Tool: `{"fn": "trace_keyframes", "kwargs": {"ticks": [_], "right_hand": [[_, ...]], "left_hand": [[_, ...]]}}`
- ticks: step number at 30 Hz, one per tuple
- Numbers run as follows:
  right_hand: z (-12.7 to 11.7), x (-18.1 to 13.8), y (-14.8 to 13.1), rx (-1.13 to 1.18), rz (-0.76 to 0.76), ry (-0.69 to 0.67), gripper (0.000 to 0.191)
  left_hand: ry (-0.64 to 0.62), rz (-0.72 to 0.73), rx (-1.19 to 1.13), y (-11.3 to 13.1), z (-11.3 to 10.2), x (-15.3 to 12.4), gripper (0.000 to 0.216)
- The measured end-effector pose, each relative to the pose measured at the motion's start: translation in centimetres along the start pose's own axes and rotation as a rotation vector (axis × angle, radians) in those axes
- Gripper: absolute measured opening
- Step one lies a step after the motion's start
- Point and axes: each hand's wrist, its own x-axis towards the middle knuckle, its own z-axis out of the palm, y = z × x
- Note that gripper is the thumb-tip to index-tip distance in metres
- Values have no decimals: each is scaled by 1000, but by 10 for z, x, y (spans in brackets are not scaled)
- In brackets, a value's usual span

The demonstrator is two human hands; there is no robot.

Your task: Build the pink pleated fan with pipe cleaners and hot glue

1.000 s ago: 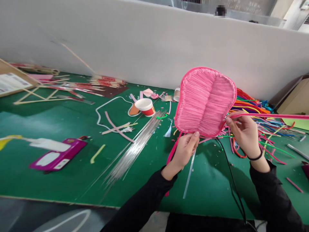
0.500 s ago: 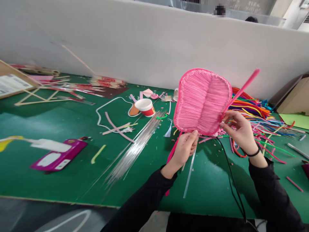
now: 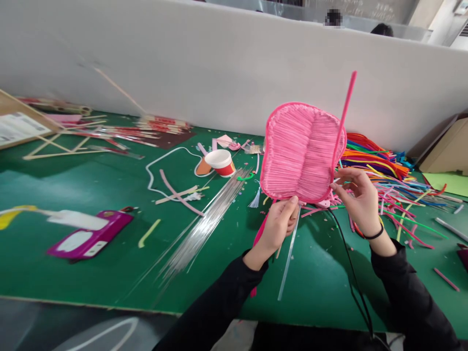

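A pink fan-shaped panel, wound from pink pipe cleaners with a darker pink rim, is held upright above the green table. My left hand is closed on its lower edge, where the handle stem begins. My right hand pinches the panel's lower right rim together with a loose pink pipe cleaner, whose free end points almost straight up along the right rim. Both sleeves are black.
A heap of coloured pipe cleaners lies right of the panel. Thin silver wires, a clear stick, a red-and-white paper cup, a magenta case, and wooden sticks lie on the table. A white wall stands behind.
The loose pink pipe cleaner swung from lying out to the right, up through a slant, to nearly vertical. The panel shifted slightly left; my left hand stayed put.
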Motion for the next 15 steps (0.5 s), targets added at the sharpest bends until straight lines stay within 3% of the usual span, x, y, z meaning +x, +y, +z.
{"fn": "trace_keyframes", "kwargs": {"ticks": [4,8,11,15], "right_hand": [[4,-6,-3,-231,-183,59,14],[11,-14,-3,-363,-324,32,30],[20,-20,1,-302,-282,-4,41],[33,-28,6,-122,-93,-4,50]], "left_hand": [[27,-2,-15,-1,-1,0,64],[56,0,-36,-1,-1,1,64],[91,10,-55,1,0,1,63],[115,26,-52,2,2,1,64]]}}
